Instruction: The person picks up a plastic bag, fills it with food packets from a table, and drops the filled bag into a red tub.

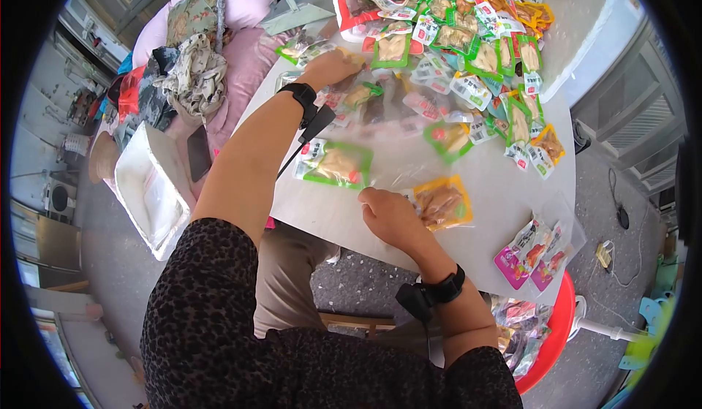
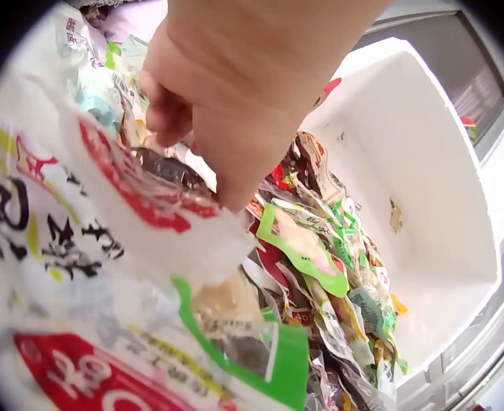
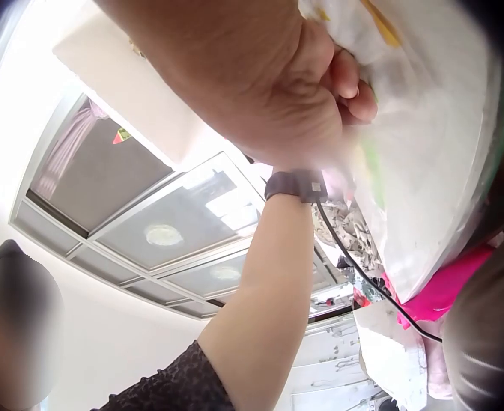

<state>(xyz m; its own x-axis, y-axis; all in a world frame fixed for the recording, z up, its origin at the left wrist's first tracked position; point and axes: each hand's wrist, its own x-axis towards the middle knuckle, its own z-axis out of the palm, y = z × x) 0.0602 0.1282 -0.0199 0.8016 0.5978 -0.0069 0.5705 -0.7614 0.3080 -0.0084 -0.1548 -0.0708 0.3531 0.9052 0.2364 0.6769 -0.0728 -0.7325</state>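
In the head view my left hand point(image 1: 333, 70) is at the upper left of the food packets, its fingers curled. The left wrist view shows this hand point(image 2: 235, 94) with its thumb against the edge of a printed packet point(image 2: 145, 184); the grip is partly hidden. My right hand point(image 1: 393, 219) is curled near the table's front edge, pinching thin clear plastic, beside a yellow-edged packet point(image 1: 442, 202). Curled fingers of the right hand point(image 3: 312, 94) also show in the right wrist view. A green-edged packet point(image 1: 335, 164) lies flat between the hands.
Piled packets point(image 1: 468, 40) spill from a white foam box point(image 1: 578, 36) at the back right. Two pink-edged packets point(image 1: 523, 255) lie right, above a red basin point(image 1: 561, 328). Another foam box point(image 1: 151, 190) stands left of the table point(image 1: 322, 222).
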